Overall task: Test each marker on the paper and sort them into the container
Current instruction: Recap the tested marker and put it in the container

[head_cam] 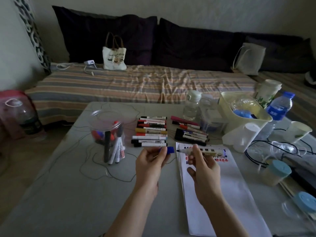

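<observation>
We hold the marker (203,152) in our right hand (203,166), long axis L–R at frame centre, tip toward the blue cap (170,149) pinched in our left hand (150,161), just above the paper (227,190).

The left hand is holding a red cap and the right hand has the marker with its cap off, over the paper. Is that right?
Almost. The cap in the left hand is blue, not red, as the head view shows. The rest holds: the right hand holds the uncapped marker over the paper.
</observation>
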`<state>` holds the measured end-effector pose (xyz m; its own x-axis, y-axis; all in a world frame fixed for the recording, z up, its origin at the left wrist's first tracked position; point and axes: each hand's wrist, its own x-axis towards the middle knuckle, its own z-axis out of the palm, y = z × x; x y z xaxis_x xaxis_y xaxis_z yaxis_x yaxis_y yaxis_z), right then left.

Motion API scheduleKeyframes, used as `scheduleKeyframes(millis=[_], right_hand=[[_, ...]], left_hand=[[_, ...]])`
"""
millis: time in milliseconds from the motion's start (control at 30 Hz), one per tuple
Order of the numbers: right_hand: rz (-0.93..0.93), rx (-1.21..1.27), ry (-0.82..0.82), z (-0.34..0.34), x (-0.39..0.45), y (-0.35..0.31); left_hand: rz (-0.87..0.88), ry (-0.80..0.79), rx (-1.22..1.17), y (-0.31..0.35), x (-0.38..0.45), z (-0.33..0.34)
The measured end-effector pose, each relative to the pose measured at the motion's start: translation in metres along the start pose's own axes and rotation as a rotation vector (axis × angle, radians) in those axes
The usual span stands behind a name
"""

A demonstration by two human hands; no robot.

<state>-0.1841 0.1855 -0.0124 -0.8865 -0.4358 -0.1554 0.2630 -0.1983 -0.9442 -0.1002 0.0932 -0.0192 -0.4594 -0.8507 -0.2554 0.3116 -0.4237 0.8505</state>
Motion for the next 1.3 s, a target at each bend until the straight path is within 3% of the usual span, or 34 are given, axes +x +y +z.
scheduleKeyframes(millis=[233, 600, 833, 933, 1067, 1133, 1200, 1300], right_hand=[[0.031, -0.065, -0.082, 0.005, 0.000, 0.002], [0.191, 0.072, -0.192, 0.012, 0.004, 0.004], [0.296, 0.094, -0.206, 0.004, 0.008, -0.004], [0.138, -0.259, -0.158, -0.014, 0.018, -0.004], [-0.195, -0.963, -0.434, -0.020, 0.040, -0.003], [-0.262, -1.231, -0.536, -0.020, 0.058, 0.002], [-0.303, -1.372, -0.526, -0.019, 0.076, 0.008], [-0.430, -1.417, -0.253, -0.023, 0.106, 0.010]], left_hand=[[-0.040, -0.090, 0.039, -0.003, 0.003, 0.004], [0.127, -0.011, 0.216, -0.007, 0.005, 0.003], [0.059, -0.014, 0.057, -0.004, 0.019, 0.003], [0.071, 0.034, 0.074, -0.006, 0.027, 0.000], [0.056, 0.008, 0.121, -0.010, 0.039, -0.008], [0.089, -0.016, 0.331, -0.014, 0.045, -0.015], [0.182, -0.054, 0.835, -0.018, 0.049, -0.026], [0.322, -0.118, 1.370, -0.025, 0.051, -0.037]])
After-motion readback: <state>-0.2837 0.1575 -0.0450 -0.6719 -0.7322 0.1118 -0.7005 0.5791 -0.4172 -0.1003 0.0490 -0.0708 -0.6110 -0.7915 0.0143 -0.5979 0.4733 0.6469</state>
